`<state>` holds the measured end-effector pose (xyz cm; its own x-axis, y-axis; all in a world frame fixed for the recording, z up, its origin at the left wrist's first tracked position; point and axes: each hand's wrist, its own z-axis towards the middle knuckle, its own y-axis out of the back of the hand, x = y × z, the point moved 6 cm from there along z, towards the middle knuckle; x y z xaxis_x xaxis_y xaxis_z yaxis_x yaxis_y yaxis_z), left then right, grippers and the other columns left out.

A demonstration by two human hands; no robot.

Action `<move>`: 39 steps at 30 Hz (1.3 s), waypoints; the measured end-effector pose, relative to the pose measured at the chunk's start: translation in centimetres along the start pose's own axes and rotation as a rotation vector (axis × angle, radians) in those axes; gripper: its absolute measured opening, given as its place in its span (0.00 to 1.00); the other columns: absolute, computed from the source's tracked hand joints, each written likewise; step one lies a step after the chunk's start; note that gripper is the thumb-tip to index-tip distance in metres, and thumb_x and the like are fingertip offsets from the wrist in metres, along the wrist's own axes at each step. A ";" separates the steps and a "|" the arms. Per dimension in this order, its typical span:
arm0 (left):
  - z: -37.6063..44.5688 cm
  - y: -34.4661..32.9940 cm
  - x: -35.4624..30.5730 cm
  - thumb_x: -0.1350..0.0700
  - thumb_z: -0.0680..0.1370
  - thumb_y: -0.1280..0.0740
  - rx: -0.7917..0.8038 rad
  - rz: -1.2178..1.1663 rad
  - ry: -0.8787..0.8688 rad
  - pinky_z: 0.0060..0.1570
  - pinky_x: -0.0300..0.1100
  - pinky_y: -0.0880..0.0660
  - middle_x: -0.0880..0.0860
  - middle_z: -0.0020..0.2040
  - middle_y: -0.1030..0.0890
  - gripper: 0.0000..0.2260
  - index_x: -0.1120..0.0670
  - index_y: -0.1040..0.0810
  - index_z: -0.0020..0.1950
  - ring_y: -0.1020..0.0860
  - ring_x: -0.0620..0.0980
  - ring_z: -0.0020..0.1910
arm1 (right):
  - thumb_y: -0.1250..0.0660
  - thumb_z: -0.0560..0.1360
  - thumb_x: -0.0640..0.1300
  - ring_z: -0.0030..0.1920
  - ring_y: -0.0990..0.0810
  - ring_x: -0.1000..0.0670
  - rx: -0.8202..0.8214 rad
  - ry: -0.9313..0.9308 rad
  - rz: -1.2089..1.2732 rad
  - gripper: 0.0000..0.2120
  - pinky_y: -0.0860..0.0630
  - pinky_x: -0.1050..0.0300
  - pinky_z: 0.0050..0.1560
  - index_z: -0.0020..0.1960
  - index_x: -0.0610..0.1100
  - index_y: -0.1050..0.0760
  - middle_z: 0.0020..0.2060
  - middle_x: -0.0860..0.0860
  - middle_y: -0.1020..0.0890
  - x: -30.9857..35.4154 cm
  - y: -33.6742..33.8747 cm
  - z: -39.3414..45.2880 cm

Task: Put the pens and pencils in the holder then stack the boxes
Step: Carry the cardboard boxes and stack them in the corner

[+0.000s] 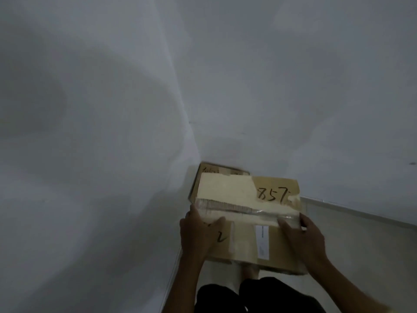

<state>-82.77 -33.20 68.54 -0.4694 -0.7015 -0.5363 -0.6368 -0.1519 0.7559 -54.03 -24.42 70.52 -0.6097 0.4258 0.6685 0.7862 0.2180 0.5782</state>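
Observation:
A brown cardboard box [246,199] with pale tape and "857" written on its top is held in the room's corner. My left hand [198,236] grips its near left edge and my right hand [302,238] grips its near right edge. Behind and under it, another cardboard box [209,169] shows only a top corner against the wall. Whether the held box rests on the other one I cannot tell. No pens, pencils or holder are in view.
White walls meet in a corner [194,141] right behind the boxes. A pale floor [361,242] runs to the right, with a skirting strip along the wall. My dark-clothed legs [248,297] are at the bottom edge.

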 end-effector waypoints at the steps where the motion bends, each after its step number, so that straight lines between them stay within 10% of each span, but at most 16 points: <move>1: 1.7 -0.4 0.3 0.27 0.62 0.32 0.030 0.018 -0.010 0.52 0.52 0.21 0.51 0.60 0.20 0.43 0.51 0.32 0.70 0.22 0.56 0.57 | 0.30 0.74 0.53 0.56 0.22 0.42 0.018 -0.025 0.007 0.25 0.27 0.47 0.57 0.67 0.45 0.29 0.55 0.47 0.22 0.1 -1.2 1.1; 8: 11.3 -3.5 3.0 0.33 0.63 0.28 0.090 0.092 -0.021 0.46 0.48 0.19 0.49 0.54 0.18 0.38 0.49 0.31 0.67 0.20 0.51 0.52 | 0.33 0.77 0.45 0.47 0.23 0.50 0.180 -0.171 0.113 0.14 0.26 0.57 0.43 0.61 0.49 0.29 0.55 0.47 0.21 -1.7 -9.6 6.8; 15: 20.8 -8.1 5.6 0.37 0.65 0.26 0.136 0.100 -0.031 0.48 0.50 0.18 0.50 0.58 0.19 0.37 0.49 0.31 0.69 0.21 0.51 0.55 | 0.36 0.78 0.44 0.61 0.25 0.44 0.266 -0.154 0.113 0.19 0.26 0.38 0.59 0.68 0.54 0.34 0.60 0.51 0.25 -2.5 -15.9 13.5; 22: 26.4 -12.0 5.3 0.35 0.67 0.25 0.348 0.275 -0.251 0.74 0.56 0.42 0.57 0.80 0.48 0.52 0.42 0.55 0.81 0.46 0.60 0.78 | 0.31 0.73 0.50 0.61 0.25 0.45 0.322 -0.090 0.205 0.27 0.24 0.37 0.58 0.69 0.58 0.36 0.61 0.53 0.26 -1.7 -20.6 19.9; 25: 27.3 -13.0 5.5 0.30 0.62 0.26 0.398 0.372 -0.334 0.75 0.59 0.46 0.56 0.80 0.55 0.55 0.39 0.54 0.80 0.52 0.59 0.79 | 0.31 0.63 0.59 0.62 0.25 0.44 0.339 -0.084 0.209 0.39 0.23 0.36 0.58 0.71 0.54 0.38 0.63 0.50 0.26 -1.9 -21.7 22.2; 29: 29.0 -14.2 6.3 0.30 0.62 0.26 0.355 0.406 -0.356 0.76 0.61 0.45 0.58 0.81 0.55 0.51 0.38 0.48 0.79 0.53 0.60 0.79 | 0.30 0.71 0.38 0.63 0.26 0.43 0.365 -0.104 0.130 0.37 0.21 0.39 0.56 0.74 0.53 0.42 0.63 0.49 0.27 -3.8 -23.4 24.2; 36: 27.8 -15.8 6.6 0.34 0.69 0.29 0.262 0.587 -0.496 0.74 0.64 0.43 0.57 0.82 0.58 0.41 0.37 0.44 0.79 0.54 0.65 0.79 | 0.29 0.73 0.38 0.67 0.29 0.42 0.334 -0.098 0.030 0.42 0.23 0.49 0.56 0.78 0.52 0.49 0.67 0.47 0.29 -6.0 -24.7 23.5; 39: 26.4 -17.7 5.9 0.24 0.64 0.36 0.397 0.672 -0.640 0.70 0.72 0.50 0.53 0.81 0.66 0.50 0.36 0.56 0.80 0.61 0.68 0.78 | 0.26 0.70 0.37 0.70 0.32 0.39 0.346 -0.122 0.023 0.50 0.26 0.43 0.62 0.79 0.55 0.54 0.73 0.46 0.34 -6.9 -24.5 23.3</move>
<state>-90.43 -16.28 42.13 -0.9717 -0.0336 -0.2340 -0.2227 0.4623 0.8583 -66.78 -12.26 40.84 -0.5916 0.5309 0.6068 0.7996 0.4825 0.3574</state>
